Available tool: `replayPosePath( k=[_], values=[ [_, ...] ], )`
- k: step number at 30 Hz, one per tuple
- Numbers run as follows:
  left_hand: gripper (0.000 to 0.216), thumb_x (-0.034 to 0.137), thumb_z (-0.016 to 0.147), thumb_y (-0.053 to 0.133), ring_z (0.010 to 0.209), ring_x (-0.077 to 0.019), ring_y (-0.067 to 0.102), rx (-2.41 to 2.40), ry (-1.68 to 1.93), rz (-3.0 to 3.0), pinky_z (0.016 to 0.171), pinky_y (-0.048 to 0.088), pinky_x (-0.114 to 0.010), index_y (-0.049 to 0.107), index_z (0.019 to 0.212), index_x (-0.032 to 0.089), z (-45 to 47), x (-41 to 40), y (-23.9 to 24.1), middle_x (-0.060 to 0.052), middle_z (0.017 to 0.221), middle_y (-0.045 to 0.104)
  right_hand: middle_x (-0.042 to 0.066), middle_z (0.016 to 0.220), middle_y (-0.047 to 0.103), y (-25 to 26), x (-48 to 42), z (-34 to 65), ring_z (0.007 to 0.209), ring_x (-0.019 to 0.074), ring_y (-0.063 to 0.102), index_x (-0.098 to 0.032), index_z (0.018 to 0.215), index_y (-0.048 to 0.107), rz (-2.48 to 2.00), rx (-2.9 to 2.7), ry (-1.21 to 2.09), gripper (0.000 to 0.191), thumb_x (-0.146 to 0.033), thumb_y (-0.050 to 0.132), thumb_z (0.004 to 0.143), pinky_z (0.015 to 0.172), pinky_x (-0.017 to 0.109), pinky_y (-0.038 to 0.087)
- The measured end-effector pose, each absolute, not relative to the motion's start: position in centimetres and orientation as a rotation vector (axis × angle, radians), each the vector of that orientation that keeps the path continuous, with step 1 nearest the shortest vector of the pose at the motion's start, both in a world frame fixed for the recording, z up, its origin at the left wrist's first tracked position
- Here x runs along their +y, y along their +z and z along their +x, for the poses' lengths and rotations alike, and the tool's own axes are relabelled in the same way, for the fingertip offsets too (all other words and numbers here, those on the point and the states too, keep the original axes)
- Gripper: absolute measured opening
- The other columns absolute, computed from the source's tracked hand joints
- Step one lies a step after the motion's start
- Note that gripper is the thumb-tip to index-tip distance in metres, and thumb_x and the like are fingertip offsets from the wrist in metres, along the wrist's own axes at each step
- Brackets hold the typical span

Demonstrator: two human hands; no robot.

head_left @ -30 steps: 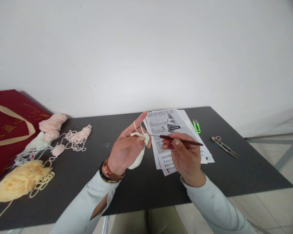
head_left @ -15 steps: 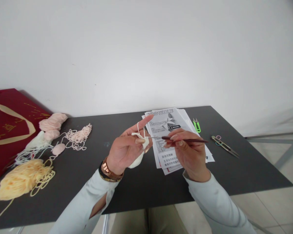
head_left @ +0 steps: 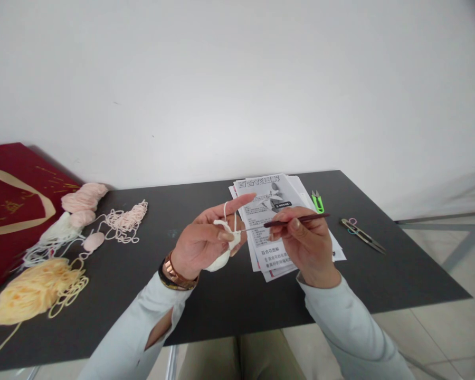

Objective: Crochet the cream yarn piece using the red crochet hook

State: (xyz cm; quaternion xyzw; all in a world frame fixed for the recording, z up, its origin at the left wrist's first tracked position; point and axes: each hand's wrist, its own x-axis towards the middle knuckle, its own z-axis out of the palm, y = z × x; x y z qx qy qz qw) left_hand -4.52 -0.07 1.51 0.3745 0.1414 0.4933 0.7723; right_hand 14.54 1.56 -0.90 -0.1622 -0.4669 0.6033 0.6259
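Note:
Pinched between the thumb and fingers of my left hand [head_left: 200, 243] is a small white crochet piece [head_left: 234, 241], with white yarn looped over the raised index finger. A round white part of it, or a yarn ball, shows below the palm; I cannot tell which. My right hand [head_left: 306, 243] grips a crochet hook [head_left: 295, 220] with a dark red-brown handle, held much like a pen. The hook's thin metal shaft points left, and its tip meets the white work at my left fingertips.
Printed sheets [head_left: 277, 258] lie under and behind my hands on the dark table [head_left: 142, 295]. Green thread snips [head_left: 317, 201] and metal snips [head_left: 362, 236] lie to the right. At left are yellow yarn [head_left: 31, 293], pink yarn [head_left: 124, 220], white yarn [head_left: 57, 240] and a red bag [head_left: 19, 211].
The hook has tilted, its handle end rising, and my right hand has turned slightly with it. My left index finger has shifted a little to the right. The view has moved slightly.

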Motion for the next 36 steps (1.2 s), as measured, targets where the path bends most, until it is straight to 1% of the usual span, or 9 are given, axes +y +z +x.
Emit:
replayPosePath(
  k=[5, 8, 13, 17, 23, 29, 33, 35, 36],
  values=[
    [0.052, 0.011, 0.07, 0.067, 0.051, -0.0125, 0.05, 0.295, 1.068, 0.927, 0.05, 0.034, -0.026, 0.068, 0.122, 0.017, -4.6, 0.0, 1.1, 0.001, 0.052, 0.053, 0.001, 0.063, 0.074, -0.7, 1.8, 14.3, 0.048, 0.0101, 0.068, -0.019, 0.079, 0.076, -0.402, -0.927, 1.571, 0.012, -0.031, 0.078, 0.076, 0.048, 0.014, 0.058],
    [0.049, 0.012, 0.074, 0.069, 0.056, -0.0124, 0.05, 0.354, 1.129, 1.086, 0.053, 0.036, -0.026, 0.069, 0.122, 0.023, -4.9, 0.2, 0.7, 0.001, 0.057, 0.055, 0.0, 0.058, 0.073, -0.8, 1.9, 14.0, 0.044, 0.0076, 0.065, -0.017, 0.078, 0.076, -0.419, -0.815, 1.71, 0.014, -0.03, 0.08, 0.074, 0.045, 0.011, 0.054],
    [0.051, 0.011, 0.076, 0.07, 0.061, -0.0127, 0.054, 0.451, 1.259, 1.246, 0.056, 0.04, -0.026, 0.066, 0.124, 0.028, -4.8, 0.4, 0.0, 0.001, 0.064, 0.056, -0.001, 0.061, 0.074, -1.3, 2.2, 13.6, 0.048, 0.0047, 0.066, -0.015, 0.079, 0.076, -0.447, -0.619, 1.916, 0.017, -0.026, 0.083, 0.068, 0.049, 0.006, 0.054],
    [0.051, 0.014, 0.074, 0.073, 0.06, -0.0125, 0.054, 0.507, 1.284, 1.203, 0.054, 0.041, -0.025, 0.067, 0.123, 0.03, -4.2, 0.6, -0.1, 0.0, 0.066, 0.06, -0.001, 0.063, 0.074, -1.4, 2.1, 13.3, 0.05, 0.0053, 0.067, -0.015, 0.081, 0.075, -0.486, -0.586, 1.895, 0.019, -0.026, 0.083, 0.067, 0.051, 0.007, 0.055],
    [0.053, 0.016, 0.072, 0.076, 0.061, -0.0134, 0.054, 0.585, 1.318, 1.178, 0.056, 0.042, -0.026, 0.068, 0.123, 0.028, -3.9, 0.8, -0.5, -0.001, 0.066, 0.062, 0.001, 0.062, 0.074, -1.1, 1.8, 12.8, 0.051, 0.0082, 0.068, -0.015, 0.082, 0.076, -0.555, -0.649, 1.769, 0.021, -0.029, 0.083, 0.069, 0.051, 0.011, 0.057],
    [0.053, 0.014, 0.073, 0.075, 0.062, -0.0121, 0.055, 0.654, 1.408, 1.189, 0.06, 0.044, -0.026, 0.067, 0.123, 0.03, -3.5, 0.7, -0.8, 0.0, 0.066, 0.062, 0.001, 0.065, 0.074, -1.1, 1.2, 12.5, 0.052, 0.0102, 0.069, -0.019, 0.085, 0.076, -0.6, -0.805, 1.484, 0.015, -0.032, 0.076, 0.077, 0.053, 0.018, 0.059],
    [0.054, 0.01, 0.071, 0.074, 0.059, -0.0104, 0.054, 0.759, 1.478, 1.066, 0.059, 0.044, -0.024, 0.068, 0.121, 0.03, -2.8, 0.6, -0.6, 0.003, 0.065, 0.062, 0.001, 0.075, 0.076, -1.7, 0.3, 12.1, 0.061, 0.0143, 0.071, -0.024, 0.091, 0.076, -0.682, -1.013, 1.104, 0.01, -0.025, 0.07, 0.083, 0.057, 0.026, 0.062],
    [0.052, 0.008, 0.072, 0.072, 0.058, -0.0101, 0.054, 0.766, 1.502, 0.979, 0.058, 0.044, -0.024, 0.069, 0.118, 0.031, -2.3, 0.4, -0.4, 0.003, 0.066, 0.064, 0.003, 0.088, 0.077, -2.2, -0.1, 12.0, 0.071, 0.0159, 0.072, -0.028, 0.096, 0.076, -0.679, -1.211, 0.845, 0.019, -0.017, 0.068, 0.083, 0.068, 0.03, 0.062],
    [0.052, 0.007, 0.072, 0.071, 0.058, -0.0103, 0.054, 0.766, 1.503, 0.944, 0.059, 0.044, -0.025, 0.069, 0.118, 0.031, -2.1, 0.3, -0.3, 0.003, 0.066, 0.064, 0.003, 0.094, 0.077, -2.5, -0.3, 11.9, 0.077, 0.0171, 0.072, -0.03, 0.102, 0.075, -0.658, -1.318, 0.754, 0.027, -0.013, 0.066, 0.083, 0.072, 0.032, 0.061]
  ],
)
